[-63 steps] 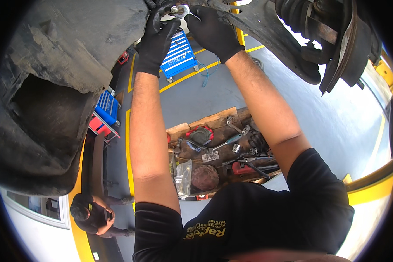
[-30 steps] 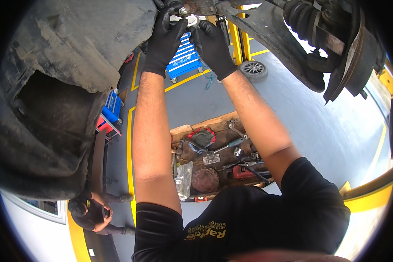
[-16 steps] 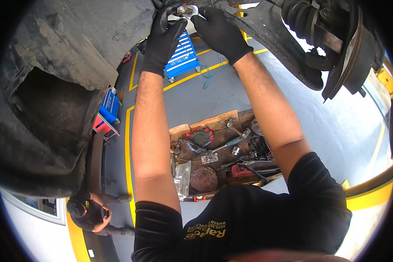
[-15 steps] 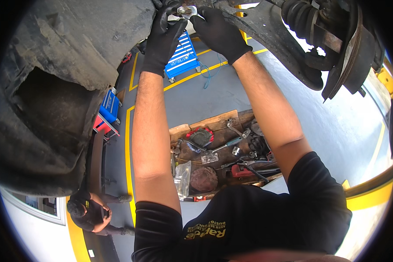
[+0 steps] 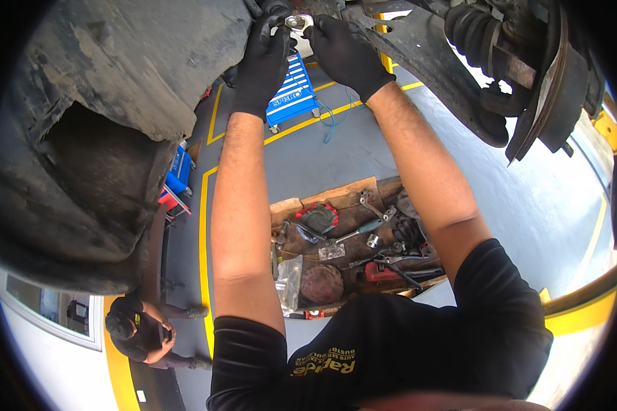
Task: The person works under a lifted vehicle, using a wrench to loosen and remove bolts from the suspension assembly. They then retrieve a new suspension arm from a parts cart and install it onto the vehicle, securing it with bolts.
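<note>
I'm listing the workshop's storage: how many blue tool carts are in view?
2. The first cart shows just right of the left hand; the second cart stands left of the left forearm, partly covered by the dark car panel. More may be hidden.

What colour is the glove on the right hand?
The glove is black, seen best in the head view.

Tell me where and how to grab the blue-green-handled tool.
Best by the middle of its handle, probably from above, fingers across its length: the handle looks thicker than the slim metal shaft, nothing seems to lie over it, and a shiny cylinder sits close on its near side.
</note>
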Demonstrator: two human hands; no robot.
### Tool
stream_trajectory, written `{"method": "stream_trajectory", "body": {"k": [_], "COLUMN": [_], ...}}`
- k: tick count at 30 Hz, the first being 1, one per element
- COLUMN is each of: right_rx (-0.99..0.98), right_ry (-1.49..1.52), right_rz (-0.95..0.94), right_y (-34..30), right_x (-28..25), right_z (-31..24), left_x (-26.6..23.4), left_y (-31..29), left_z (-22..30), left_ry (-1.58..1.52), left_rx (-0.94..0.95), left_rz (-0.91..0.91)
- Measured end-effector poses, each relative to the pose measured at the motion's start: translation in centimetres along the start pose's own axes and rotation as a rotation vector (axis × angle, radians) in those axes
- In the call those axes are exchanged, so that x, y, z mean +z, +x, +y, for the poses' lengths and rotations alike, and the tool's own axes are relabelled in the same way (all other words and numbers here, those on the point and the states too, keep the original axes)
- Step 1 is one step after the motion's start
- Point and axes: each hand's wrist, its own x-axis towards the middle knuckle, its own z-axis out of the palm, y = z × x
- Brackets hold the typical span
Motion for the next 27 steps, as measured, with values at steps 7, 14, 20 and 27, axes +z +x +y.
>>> {"method": "stream_trajectory", "body": {"k": [7, 14, 20, 27], "right_rx": [-0.145, -0.021, 0.195, 0.059], "right_ry": [0.354, 0.714, 1.173, 0.553], "right_rz": [-0.024, 0.037, 0.123, 0.122], "right_y": [1.0, 0.1, -1.6, -2.7], "right_x": [2.7, 5.2, 8.6, 4.8], "right_z": [1.7, -0.1, -3.4, -0.1], "left_x": [0.9, -0.1, 0.0, -0.1], "left_y": [-0.3, -0.2, 0.1, -0.1], "left_z": [0.9, 0.1, -0.1, 0.7], "left_ry": [0.192, 0.275, 0.076, 0.132], "left_rx": [0.02, 0.217, 0.118, 0.208], "left_rz": [0.116, 0.016, 0.042, -0.013]}}
